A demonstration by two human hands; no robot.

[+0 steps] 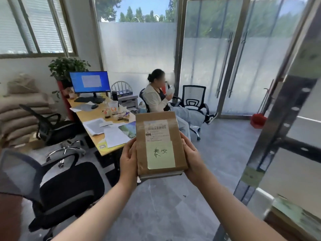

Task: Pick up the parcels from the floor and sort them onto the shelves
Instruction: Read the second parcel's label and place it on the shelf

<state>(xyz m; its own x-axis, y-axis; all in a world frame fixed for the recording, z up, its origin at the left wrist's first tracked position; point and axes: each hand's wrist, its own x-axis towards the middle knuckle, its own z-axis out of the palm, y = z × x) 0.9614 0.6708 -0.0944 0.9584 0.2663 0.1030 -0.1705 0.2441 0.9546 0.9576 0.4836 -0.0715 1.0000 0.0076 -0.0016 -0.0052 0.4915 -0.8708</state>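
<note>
I hold a brown cardboard parcel [175,129] up in front of me with both hands. It carries a white shipping label with a barcode and a pale yellow note with handwritten characters. My left hand [128,160] grips its left edge, thumb on the front. My right hand [192,159] grips its right edge and lower corner. A metal shelf upright [276,129] rises at the right, blurred; another parcel [291,221] lies on a shelf at the bottom right.
A wooden desk [97,122] with a monitor, papers and cups stands to the left. Black office chairs [60,186] stand near it. A person sits on a chair [156,100] behind the parcel. Glass doors [231,66] close the back; grey floor [173,206] lies below.
</note>
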